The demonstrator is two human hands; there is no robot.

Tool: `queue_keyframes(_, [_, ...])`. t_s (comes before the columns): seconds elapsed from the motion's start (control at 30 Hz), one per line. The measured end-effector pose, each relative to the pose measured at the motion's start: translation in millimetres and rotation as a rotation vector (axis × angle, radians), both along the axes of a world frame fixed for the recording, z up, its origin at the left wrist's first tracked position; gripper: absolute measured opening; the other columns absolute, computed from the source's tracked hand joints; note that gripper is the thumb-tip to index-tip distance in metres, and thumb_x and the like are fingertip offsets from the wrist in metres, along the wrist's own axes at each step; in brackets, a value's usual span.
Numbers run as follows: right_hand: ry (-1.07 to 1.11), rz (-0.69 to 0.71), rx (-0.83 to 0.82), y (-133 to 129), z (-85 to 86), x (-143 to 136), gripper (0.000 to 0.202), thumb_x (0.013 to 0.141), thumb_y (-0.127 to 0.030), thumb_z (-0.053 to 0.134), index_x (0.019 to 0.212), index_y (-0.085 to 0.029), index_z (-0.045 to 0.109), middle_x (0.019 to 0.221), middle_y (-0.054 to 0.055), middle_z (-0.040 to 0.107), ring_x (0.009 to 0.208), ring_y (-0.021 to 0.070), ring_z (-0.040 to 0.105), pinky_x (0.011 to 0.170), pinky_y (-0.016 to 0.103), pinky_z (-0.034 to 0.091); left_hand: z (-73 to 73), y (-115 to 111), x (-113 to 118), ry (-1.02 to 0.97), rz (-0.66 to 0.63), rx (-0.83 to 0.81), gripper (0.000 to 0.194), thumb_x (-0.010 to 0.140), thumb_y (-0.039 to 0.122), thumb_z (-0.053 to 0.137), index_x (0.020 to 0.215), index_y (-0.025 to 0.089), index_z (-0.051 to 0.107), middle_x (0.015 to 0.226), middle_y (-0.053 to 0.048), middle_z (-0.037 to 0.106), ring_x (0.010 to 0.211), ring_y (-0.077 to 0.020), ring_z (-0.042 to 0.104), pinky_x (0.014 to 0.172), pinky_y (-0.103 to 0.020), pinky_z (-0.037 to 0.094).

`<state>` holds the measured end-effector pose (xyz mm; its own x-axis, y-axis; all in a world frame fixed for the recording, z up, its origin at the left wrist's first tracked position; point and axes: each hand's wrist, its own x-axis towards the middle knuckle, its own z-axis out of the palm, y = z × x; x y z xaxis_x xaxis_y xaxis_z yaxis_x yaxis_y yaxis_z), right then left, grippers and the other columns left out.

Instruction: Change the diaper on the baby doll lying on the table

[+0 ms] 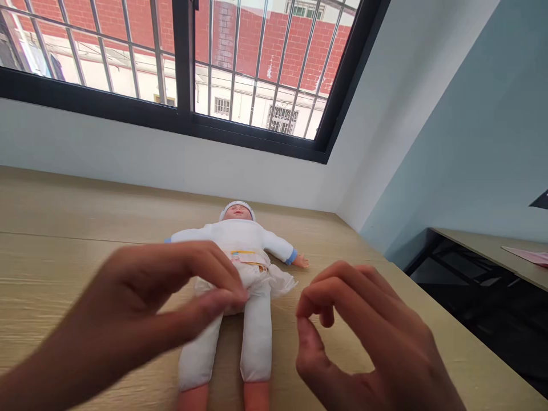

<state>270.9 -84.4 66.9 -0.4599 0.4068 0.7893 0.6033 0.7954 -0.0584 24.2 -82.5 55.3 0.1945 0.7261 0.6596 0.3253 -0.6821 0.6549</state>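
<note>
A baby doll [237, 234] in a white outfit with blue cuffs lies face up on the wooden table, its head toward the window. Around its hips is a white diaper [280, 279], with yellow and pink markings at the waist and a loose side edge spreading to the right. My left hand [171, 302] is above the doll's hip and hides part of it; thumb and fingers are pinched, with nothing visible between them. To the right of the doll's legs, my right hand [359, 331] also has thumb and fingertip pressed together, and no object shows in it.
The wooden table [77, 222] runs back to a white wall [141, 154] beneath a barred, dark-framed window [184, 57]. On the right, a second table [479, 240] with dark sides has a pink item [528, 254] on top. The bluish wall [462, 137] rises behind it.
</note>
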Motion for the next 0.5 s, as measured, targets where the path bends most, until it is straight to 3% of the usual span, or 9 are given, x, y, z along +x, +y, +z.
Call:
queue_keyframes(0.07, [-0.006, 0.029, 0.000, 0, -1.2, -3, 0.013, 0.080, -0.009, 0.056, 0.072, -0.019, 0.058, 0.066, -0.003, 0.055, 0.063, 0.0121, 0.053, 0.068, 0.029, 0.049, 2.6, -2, 23, 0.048, -0.052, 0.050, 0.015, 0.089, 0.018, 0.072, 0.084, 0.032, 0.078, 0.081, 0.011, 0.079, 0.073, -0.0072, 0.075, 0.074, -0.008, 0.058])
queue_keyframes(0.17, [-0.023, 0.054, -0.005, 1, -3.3, -6, 0.013, 0.082, -0.009, 0.057, 0.073, -0.018, 0.060, 0.065, -0.002, 0.057, 0.063, 0.0131, 0.055, 0.067, 0.031, 0.049, -4.8, -6, 40, 0.050, -0.046, 0.164, 0.020, 0.088, 0.010, 0.072, 0.091, 0.029, 0.077, 0.085, 0.010, 0.079, 0.073, -0.0071, 0.074, 0.075, -0.008, 0.059])
queue_keyframes(0.33, [-0.005, 0.082, 0.032, 0, -5.4, -9, 0.017, 0.083, -0.004, 0.059, 0.072, -0.017, 0.061, 0.064, -0.001, 0.061, 0.061, 0.0133, 0.059, 0.063, 0.033, 0.048, -17.8, -7, 39, 0.096, -0.053, 0.262, 0.017, 0.091, 0.010, 0.069, 0.098, 0.025, 0.073, 0.089, 0.003, 0.076, 0.073, -0.0099, 0.075, 0.070, -0.011, 0.062])
queue_keyframes(0.5, [-0.022, 0.088, 0.035, -1, -5.8, -9, 0.018, 0.083, -0.004, 0.057, 0.073, -0.017, 0.064, 0.062, -0.001, 0.059, 0.057, 0.0129, 0.056, 0.059, 0.032, 0.047, -17.0, -11, 37, 0.191, -0.038, 0.221, 0.019, 0.092, 0.008, 0.065, 0.094, 0.026, 0.066, 0.087, 0.007, 0.073, 0.075, -0.0066, 0.073, 0.075, -0.010, 0.060])
